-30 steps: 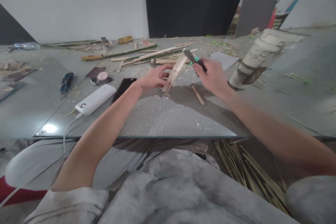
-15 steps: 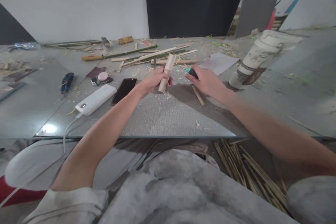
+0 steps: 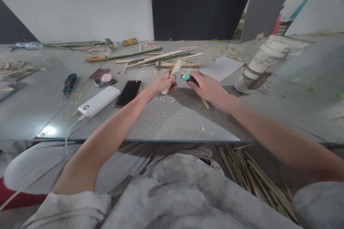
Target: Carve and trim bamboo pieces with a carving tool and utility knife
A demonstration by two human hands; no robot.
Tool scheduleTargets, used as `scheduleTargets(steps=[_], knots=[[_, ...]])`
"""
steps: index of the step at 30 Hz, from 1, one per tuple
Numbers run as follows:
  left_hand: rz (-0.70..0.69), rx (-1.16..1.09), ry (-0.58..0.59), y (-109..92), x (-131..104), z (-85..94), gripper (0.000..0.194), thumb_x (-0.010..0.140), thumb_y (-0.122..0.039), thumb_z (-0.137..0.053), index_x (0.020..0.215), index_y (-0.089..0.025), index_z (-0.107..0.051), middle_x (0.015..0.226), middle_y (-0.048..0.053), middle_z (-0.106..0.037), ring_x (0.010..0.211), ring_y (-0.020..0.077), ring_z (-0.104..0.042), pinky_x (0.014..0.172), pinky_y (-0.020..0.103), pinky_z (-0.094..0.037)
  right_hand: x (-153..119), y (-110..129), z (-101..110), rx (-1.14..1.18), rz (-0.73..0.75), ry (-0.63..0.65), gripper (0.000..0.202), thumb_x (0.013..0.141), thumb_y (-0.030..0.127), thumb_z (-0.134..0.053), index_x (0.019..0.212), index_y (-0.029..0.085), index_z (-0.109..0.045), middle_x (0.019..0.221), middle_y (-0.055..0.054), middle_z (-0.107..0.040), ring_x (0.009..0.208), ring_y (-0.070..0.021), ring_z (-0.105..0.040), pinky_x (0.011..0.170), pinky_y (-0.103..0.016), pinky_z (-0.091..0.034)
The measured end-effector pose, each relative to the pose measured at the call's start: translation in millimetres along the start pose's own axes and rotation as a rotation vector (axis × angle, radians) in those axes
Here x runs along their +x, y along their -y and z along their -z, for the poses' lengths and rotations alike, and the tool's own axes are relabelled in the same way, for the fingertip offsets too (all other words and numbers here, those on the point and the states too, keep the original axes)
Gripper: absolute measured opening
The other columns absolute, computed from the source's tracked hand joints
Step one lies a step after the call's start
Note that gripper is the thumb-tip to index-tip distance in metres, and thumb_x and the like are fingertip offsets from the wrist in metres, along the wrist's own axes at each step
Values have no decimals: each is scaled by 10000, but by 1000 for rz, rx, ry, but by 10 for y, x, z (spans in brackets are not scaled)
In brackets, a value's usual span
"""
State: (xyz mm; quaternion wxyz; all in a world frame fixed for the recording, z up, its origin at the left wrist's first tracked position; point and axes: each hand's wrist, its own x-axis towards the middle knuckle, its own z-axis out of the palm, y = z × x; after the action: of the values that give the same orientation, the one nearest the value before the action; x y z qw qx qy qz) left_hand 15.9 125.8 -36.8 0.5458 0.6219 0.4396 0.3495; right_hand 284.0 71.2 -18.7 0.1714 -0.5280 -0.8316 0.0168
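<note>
In my left hand (image 3: 163,81) is a short pale piece of split bamboo or wood (image 3: 176,67), tilted with its upper end leaning right and away from me. The fingers wrap round its middle. My right hand (image 3: 208,85) is closed on a tool with a black and teal handle (image 3: 186,78). The tool's short tip looks metallic, is too small to make out, and points left at the bamboo piece. I cannot tell whether the two touch. Below my right hand a short thin stick (image 3: 206,104) lies on the table, partly hidden.
Bamboo strips (image 3: 161,57) and shavings cover the back of the table (image 3: 172,123). A phone (image 3: 128,93), a white power bank (image 3: 99,102) with a cable and blue-black pliers (image 3: 70,83) lie left. A tall cup (image 3: 262,62) and paper (image 3: 224,68) are right. Bamboo sticks (image 3: 258,179) lie below the edge.
My right hand has brought the tool left, closer to the bamboo piece. The bamboo piece has turned in my left hand and leans further right.
</note>
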Motion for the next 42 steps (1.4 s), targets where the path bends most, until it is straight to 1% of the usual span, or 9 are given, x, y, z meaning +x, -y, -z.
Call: scheduleTargets(steps=[5,8,11,15,19,25,29,34,42], knots=[[17,33,13,-67,-100,-29,416,1215,-494,-856,1512,-206,-815,1492,129,-846,1244,248,-853,1083,459,-791,8,-26,-15,-5,-3,-4,327,1252,497,-491,1362,261,-688,1409,-219,-829,1128,-401,-749,830,-458,-449],[29,50,-8,-108,-135,-23,428,1216,-501,-852,1530,-213,-813,1533,139,-837,1287,261,-849,1122,480,-786,18,-43,-5,-2,-10,-32,339,1253,503,-502,1389,265,-702,1438,-216,-835,1146,-412,-760,832,-466,-460],[45,61,-38,-136,-118,-18,470,1208,-512,-860,1565,-210,-804,1588,150,-821,1359,288,-841,1178,524,-774,29,-82,34,-5,-61,-80,395,1255,510,-489,1441,250,-721,1445,-240,-829,1142,-439,-772,821,-490,-482],[48,62,-86,-146,-69,-20,503,1203,-516,-866,1593,-208,-791,1610,152,-811,1389,303,-837,1196,548,-770,41,-190,86,6,-139,-125,443,1252,521,-489,1471,231,-743,1410,-256,-836,1111,-451,-782,827,-517,-512],[40,70,-128,-158,-65,-17,493,1205,-515,-863,1588,-212,-794,1612,152,-811,1390,301,-836,1199,545,-769,55,-267,66,31,-69,-138,400,1235,511,-525,1400,243,-772,1368,-242,-852,1120,-443,-785,844,-521,-524],[23,100,-181,-179,-84,8,506,1201,-512,-869,1596,-206,-787,1600,150,-815,1386,306,-838,1187,549,-772,69,-224,-42,31,101,-72,359,1212,546,-613,1357,264,-782,1395,-204,-856,1162,-424,-780,897,-519,-543],[15,141,-161,-171,-98,19,473,1202,-504,-871,1560,-202,-803,1571,145,-826,1351,289,-845,1167,525,-778,66,-205,-66,11,104,-29,358,1231,562,-601,1318,263,-779,1364,-202,-845,1157,-418,-786,896,-504,-530],[-11,180,-152,-163,-106,7,419,1210,-494,-863,1502,-198,-818,1492,131,-847,1258,255,-855,1096,469,-790,69,-212,-61,-5,110,-20,400,1232,564,-578,1347,242,-785,1362,-221,-849,1128,-420,-783,868,-503,-517],[-19,225,-161,-127,-64,22,435,1207,-493,-866,1527,-203,-816,1541,140,-837,1320,275,-850,1149,504,-781,77,-210,-35,29,119,11,443,1233,601,-562,1338,241,-799,1302,-215,-845,1007,-382,-747,810,-490,-501]])
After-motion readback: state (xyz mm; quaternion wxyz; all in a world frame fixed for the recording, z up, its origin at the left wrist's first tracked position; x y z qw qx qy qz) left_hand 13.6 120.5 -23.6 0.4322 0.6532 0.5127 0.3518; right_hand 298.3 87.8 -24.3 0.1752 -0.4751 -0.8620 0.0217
